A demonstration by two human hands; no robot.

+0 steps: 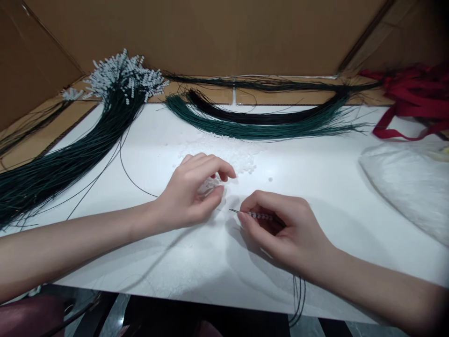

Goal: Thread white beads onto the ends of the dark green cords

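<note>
My right hand [284,224] pinches a thin dark wire near its tip, which points left between thumb and forefinger. Small white beads [261,216] sit threaded in a row on this wire, inside the curl of the hand. Lower down, dark wire tails [300,299] hang past the table's front edge. To its left hovers my left hand [194,192], fingers bent, thumb and forefinger apart, with nothing visible between them. Loose white beads [242,159] lie scattered on the white table [343,196] just behind the left hand, which partly hides them.
At left lies a big bundle of green wires [70,159] with white beaded tips [122,77]. Behind the beads curve loose black wires [266,117] and green wires [245,131]. Red ribbon [417,98] and a clear plastic bag [414,182] are at right. Cardboard walls [210,37] enclose the back.
</note>
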